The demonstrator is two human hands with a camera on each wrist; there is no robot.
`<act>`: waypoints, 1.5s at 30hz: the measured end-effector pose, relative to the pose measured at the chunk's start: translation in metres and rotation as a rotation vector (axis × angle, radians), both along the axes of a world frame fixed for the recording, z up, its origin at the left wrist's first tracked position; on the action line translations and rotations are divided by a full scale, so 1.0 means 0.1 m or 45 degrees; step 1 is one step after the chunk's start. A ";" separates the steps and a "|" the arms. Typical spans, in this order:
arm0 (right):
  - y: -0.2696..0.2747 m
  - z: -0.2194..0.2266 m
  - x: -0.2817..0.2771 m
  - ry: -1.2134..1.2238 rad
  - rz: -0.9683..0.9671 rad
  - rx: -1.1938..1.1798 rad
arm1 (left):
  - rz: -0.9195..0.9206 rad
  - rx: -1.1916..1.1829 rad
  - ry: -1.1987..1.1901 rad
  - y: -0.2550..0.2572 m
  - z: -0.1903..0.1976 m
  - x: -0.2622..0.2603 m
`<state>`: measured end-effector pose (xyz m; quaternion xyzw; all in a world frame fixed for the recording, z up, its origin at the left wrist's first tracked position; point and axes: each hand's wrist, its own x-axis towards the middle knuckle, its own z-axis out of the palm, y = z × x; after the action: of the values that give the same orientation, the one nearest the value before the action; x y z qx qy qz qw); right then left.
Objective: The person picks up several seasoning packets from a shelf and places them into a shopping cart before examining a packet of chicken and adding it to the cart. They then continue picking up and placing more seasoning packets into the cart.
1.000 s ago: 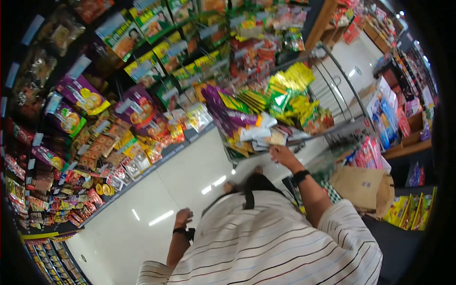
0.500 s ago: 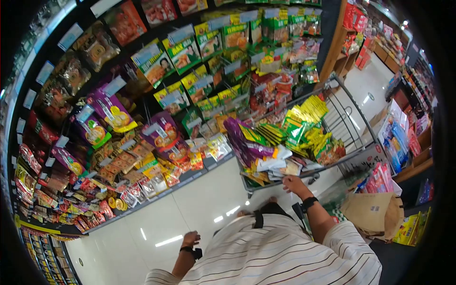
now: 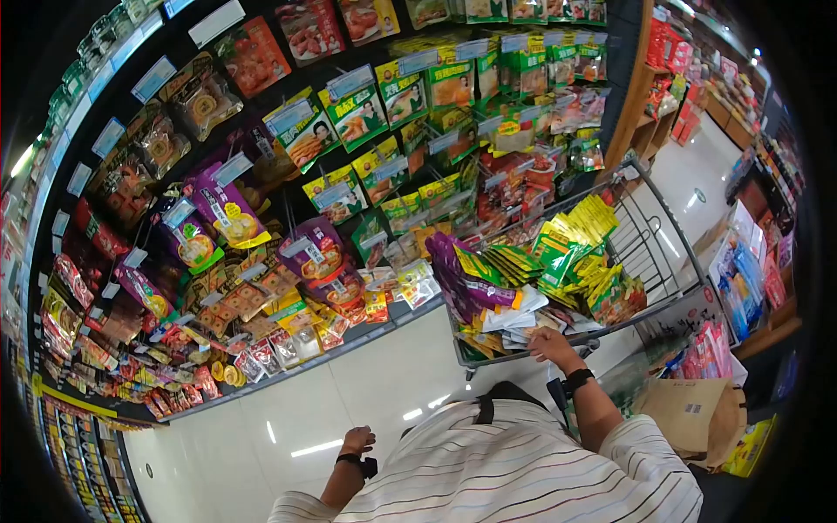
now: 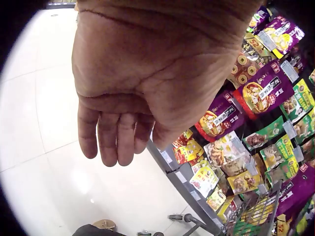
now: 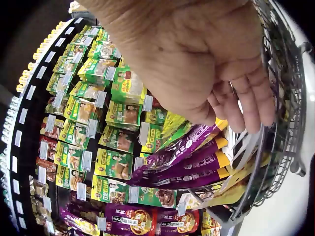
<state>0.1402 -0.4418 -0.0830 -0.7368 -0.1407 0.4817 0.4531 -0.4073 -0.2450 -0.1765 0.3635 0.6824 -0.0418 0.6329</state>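
Observation:
My right hand (image 3: 551, 347) is at the near rim of a wire shopping cart (image 3: 671, 301), fingers relaxed, just over white packets (image 3: 514, 315). In the right wrist view its fingers (image 5: 251, 101) hang loosely above purple bags (image 5: 192, 164) in the cart. Purple, yellow and green food packets (image 3: 567, 253) are heaped in the cart's basket. My left hand (image 3: 357, 440) hangs over the floor beside my body and holds nothing. Its fingers (image 4: 117, 140) point down, slightly bent, in the left wrist view.
A shelf wall of hanging food packets (image 3: 357, 113) runs along the left and far side. Pale tiled floor (image 3: 288, 418) lies between it and me. A brown paper bag (image 3: 689, 418) and bagged pink goods (image 3: 702, 349) stand at the right.
The head view has turned, so shelf and cart appear farther right and lower. My right hand stays by the cart's near rim, and my left hand still hangs at my side.

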 end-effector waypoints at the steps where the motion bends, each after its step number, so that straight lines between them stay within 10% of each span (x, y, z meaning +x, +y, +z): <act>1: 0.02 0.01 0.06 -0.005 -0.007 -0.001 | 0.015 0.027 -0.003 -0.03 0.02 0.02; 8: 0.11 0.02 0.42 -0.105 0.007 0.037 | 0.101 -0.135 0.051 -0.25 -0.17 0.21; 13: 0.16 -0.09 0.68 -0.067 0.159 -0.002 | -0.716 0.272 -0.176 -0.35 -0.52 0.10; 22: 0.05 -0.71 1.12 -0.564 0.572 -0.056 | -0.584 0.397 -0.087 -0.54 -0.46 0.60; 45: -0.05 -0.28 1.23 -0.120 0.711 -0.256 | -0.062 0.099 -0.043 -0.75 -0.12 1.06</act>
<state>0.2633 -0.4469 -0.1106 -0.7324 -0.3103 0.5644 0.2207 -0.3012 -0.3202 -0.1887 0.4049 0.6637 -0.0243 0.6284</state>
